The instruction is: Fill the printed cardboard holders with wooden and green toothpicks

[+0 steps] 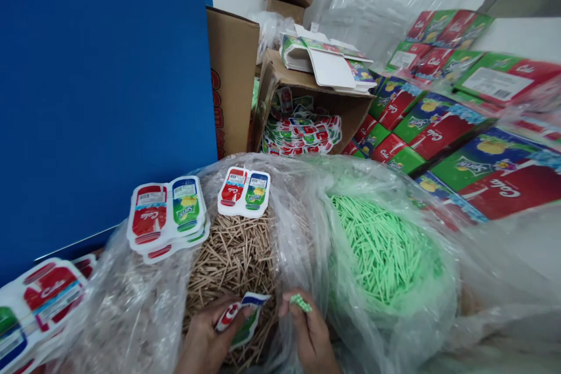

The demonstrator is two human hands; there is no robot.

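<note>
My left hand (208, 330) is closed around a folded-over cola-and-Sprite twin packet (253, 317), its pouch opening facing up. My right hand (309, 336) pinches a small bundle of light green sticks (300, 302) with the ends pointing at me. Both hands hover over a plastic-lined bag of brown sticks (236, 251), a short gap between them. One flat twin packet (243, 191) rests on the far part of the brown sticks. To the right, another clear bag holds a heap of green sticks (381, 251).
Stacked twin packets (167, 213) lie on the plastic at left, with more packets (44, 298) nearer me. A blue panel (100, 87) stands at left. Behind are an open carton (274, 79) of packets and printed boxes (438, 123) under wrap.
</note>
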